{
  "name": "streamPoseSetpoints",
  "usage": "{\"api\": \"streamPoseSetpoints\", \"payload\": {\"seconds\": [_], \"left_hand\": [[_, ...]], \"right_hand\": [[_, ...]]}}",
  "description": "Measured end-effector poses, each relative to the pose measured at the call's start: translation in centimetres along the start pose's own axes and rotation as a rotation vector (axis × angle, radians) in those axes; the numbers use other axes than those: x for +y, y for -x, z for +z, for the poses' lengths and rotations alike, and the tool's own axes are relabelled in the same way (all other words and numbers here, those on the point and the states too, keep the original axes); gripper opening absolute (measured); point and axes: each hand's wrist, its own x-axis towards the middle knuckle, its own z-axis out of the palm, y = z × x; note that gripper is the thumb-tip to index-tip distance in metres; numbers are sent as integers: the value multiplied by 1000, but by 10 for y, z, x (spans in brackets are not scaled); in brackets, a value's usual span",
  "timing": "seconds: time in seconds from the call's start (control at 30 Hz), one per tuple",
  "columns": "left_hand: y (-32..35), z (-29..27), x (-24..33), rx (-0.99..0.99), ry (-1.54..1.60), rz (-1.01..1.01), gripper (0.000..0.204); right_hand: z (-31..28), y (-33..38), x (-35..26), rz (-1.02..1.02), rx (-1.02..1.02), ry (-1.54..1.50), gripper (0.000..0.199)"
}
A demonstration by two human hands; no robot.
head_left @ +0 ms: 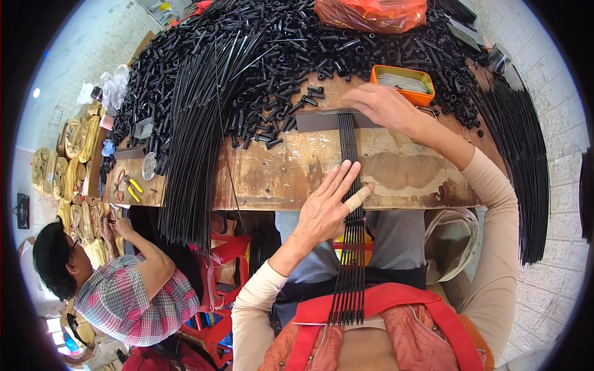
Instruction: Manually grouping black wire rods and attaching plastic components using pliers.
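Rods (350, 247): a small bundle of thin black rods, side by side in a flat row. The near ends hang past the bench edge over the person's lap; the far ends reach a dark flat strip (322, 120). Long axis runs straight away from the person, near to far.

Left hand (328, 207): fingers spread flat, palm down on the near part of the row at the bench (408, 173) edge, pressing the rods rather than pinching them. One finger is taped.

Right hand (380, 105): fingers drawn together over the far ends, at the strip; whether they pinch a rod cannot be told.

Progress, as judged: this one row looks laid out and lined up, with the ends seemingly being evened at the strip. Much stock remains.

Beyond: an orange tray (403, 83) just past the right hand, a heap of short black tubes (272, 68), and thick sheaves of long rods (192, 154) drooping over the bench edge.

Left: another person in a checked shirt (133, 303).
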Motion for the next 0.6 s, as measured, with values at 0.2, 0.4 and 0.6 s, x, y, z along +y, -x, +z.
{"api": "streamPoseSetpoints", "payload": {"seconds": [0.2,0.4,0.6], "left_hand": [[23,-54,2,-24,-73,-329,74],[-63,7,-60,283,224,-19,32],[-76,12,-62,218,570,-105,37]], "right_hand": [[-61,50,-92,-95,-323,-414,72],[44,105,-153,-33,-216,-807,44],[-51,78,-177,92,-74,-735,27]]}}
